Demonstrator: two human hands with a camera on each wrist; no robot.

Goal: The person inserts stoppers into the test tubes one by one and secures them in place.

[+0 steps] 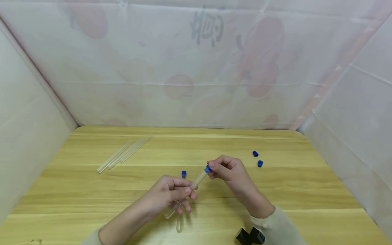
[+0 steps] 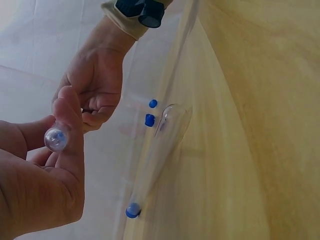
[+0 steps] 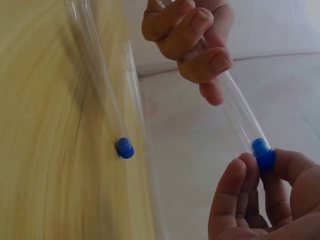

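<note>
right now my left hand (image 1: 171, 194) grips a tube (image 1: 196, 182) above the tabletop (image 1: 275, 190) at 6 o'clock; my right hand (image 1: 228, 169) pinches its blue cap (image 1: 208, 168). capping step, i judge; next, press and twist it snug.

Tube's (image 1: 196, 182) middle inside left grip (image 1: 166, 195)

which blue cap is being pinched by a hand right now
The blue cap on the held tube's end, pinched by the right hand; the other three caps are untouched.
</note>
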